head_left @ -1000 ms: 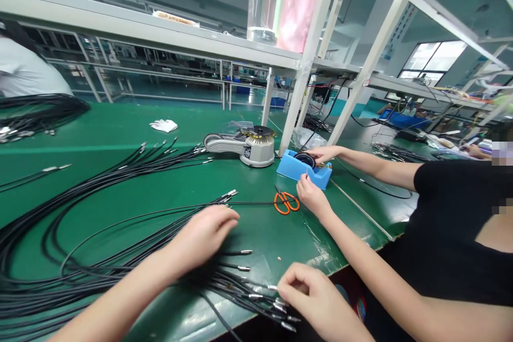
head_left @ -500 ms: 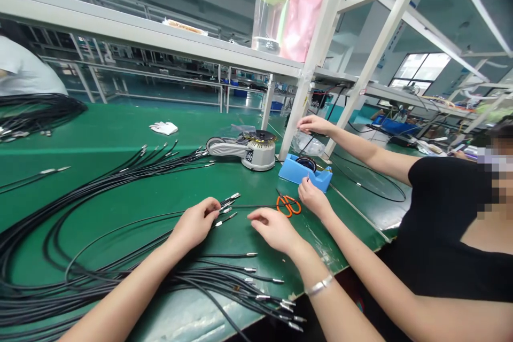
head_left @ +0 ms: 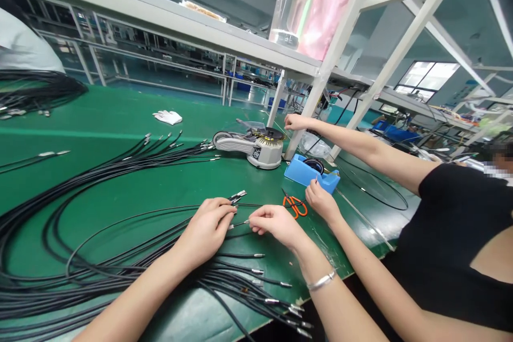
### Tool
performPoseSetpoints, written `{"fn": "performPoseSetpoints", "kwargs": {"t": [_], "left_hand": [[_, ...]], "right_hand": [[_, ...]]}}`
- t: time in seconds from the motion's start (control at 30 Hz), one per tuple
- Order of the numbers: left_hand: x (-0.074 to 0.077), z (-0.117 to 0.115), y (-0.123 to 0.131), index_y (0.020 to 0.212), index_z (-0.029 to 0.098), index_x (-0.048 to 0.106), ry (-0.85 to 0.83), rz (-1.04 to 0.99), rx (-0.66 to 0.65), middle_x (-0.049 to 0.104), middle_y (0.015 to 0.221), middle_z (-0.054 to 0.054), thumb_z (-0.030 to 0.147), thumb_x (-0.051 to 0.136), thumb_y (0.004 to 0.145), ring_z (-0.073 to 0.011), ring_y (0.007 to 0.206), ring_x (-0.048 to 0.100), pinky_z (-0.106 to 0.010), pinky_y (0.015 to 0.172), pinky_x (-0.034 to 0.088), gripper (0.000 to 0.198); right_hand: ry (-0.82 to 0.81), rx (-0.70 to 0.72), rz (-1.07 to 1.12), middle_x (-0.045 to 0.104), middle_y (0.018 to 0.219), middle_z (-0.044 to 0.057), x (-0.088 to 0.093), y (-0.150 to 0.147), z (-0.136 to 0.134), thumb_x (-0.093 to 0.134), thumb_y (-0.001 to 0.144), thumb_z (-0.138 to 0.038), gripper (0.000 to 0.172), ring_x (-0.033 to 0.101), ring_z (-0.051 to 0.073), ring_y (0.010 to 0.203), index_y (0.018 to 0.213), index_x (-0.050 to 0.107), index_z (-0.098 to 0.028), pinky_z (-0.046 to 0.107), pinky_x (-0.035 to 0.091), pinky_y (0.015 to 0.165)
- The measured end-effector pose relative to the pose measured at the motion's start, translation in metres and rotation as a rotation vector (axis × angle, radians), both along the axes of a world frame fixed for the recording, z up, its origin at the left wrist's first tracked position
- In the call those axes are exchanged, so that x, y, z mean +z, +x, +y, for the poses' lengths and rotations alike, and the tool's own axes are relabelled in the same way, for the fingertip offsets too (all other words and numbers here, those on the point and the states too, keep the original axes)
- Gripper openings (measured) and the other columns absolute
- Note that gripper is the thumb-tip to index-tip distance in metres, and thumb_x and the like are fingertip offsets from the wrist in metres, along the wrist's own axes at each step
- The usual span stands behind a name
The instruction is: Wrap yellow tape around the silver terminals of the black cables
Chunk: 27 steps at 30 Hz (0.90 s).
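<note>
Thin black cables (head_left: pixel 132 177) with silver metal ends sweep across the green table from the left. My left hand (head_left: pixel 210 227) is closed, fingers pressed over cables just behind their metal ends (head_left: pixel 240 194). One metal-tipped cable end (head_left: pixel 238 224) spans the small gap between my hands. My right hand (head_left: pixel 276 224), a silver bangle (head_left: pixel 321 281) on its wrist, pinches the tip of that end between thumb and fingers. Below my hands, more cables (head_left: pixel 236 273) fan out toward the table's front edge. Exactly which cables lie under my left hand is hidden.
Orange-handled scissors (head_left: pixel 295 206) lie right of my hands. Behind stand a grey tape dispenser (head_left: pixel 266 152) and a blue tape holder (head_left: pixel 298 170). A co-worker's hands (head_left: pixel 323 203) reach in from the right. A white glove (head_left: pixel 167 117) lies farther back.
My right hand has closed its fingers on a cable's metal end. My left hand has moved slightly right and covers more of the ends. The co-worker's far hand has moved left toward the grey dispenser.
</note>
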State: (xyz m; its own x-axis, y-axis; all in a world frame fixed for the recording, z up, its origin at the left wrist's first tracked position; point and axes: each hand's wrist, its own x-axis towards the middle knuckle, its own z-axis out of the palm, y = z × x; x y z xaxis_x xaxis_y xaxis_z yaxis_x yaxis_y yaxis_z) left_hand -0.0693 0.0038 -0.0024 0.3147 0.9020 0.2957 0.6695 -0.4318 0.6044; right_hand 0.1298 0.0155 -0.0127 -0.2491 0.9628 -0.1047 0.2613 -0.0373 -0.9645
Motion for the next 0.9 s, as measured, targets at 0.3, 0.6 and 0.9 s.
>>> {"fn": "performPoseSetpoints", "kwargs": {"t": [0.3,0.6,0.9], "left_hand": [[0.037,-0.031,0.029,0.080,0.019,0.069,-0.390,-0.128,-0.104,0.071,0.077,0.000,0.036,0.046,0.083,-0.0173,0.071,0.063,-0.024,0.066,0.047,0.029],[0.034,-0.034,0.028,0.093,0.021,0.070,-0.383,-0.200,-0.043,0.073,0.088,-0.001,0.038,0.052,0.080,-0.0173,0.070,0.063,-0.026,0.066,0.049,0.028],[0.020,-0.026,0.028,0.083,0.023,0.071,-0.306,-0.220,-0.026,0.072,0.087,-0.002,0.039,0.052,0.080,-0.0205,0.083,0.064,-0.029,0.080,0.050,0.025]], "right_hand": [[-0.089,-0.028,0.294,0.069,0.071,0.003,0.026,0.005,-0.033,0.076,0.064,-0.040,0.034,0.062,0.013,0.064,0.082,0.069,-0.013,0.025,0.048,0.062],[-0.010,-0.094,0.317,0.065,0.064,0.001,0.023,0.000,-0.041,0.074,0.066,-0.041,0.029,0.058,0.011,0.060,0.069,0.066,-0.014,0.023,0.046,0.059],[0.011,-0.092,0.306,0.062,0.058,-0.002,0.014,-0.005,-0.034,0.072,0.067,-0.040,0.026,0.055,0.010,0.055,0.068,0.066,-0.015,0.022,0.043,0.057]]}}
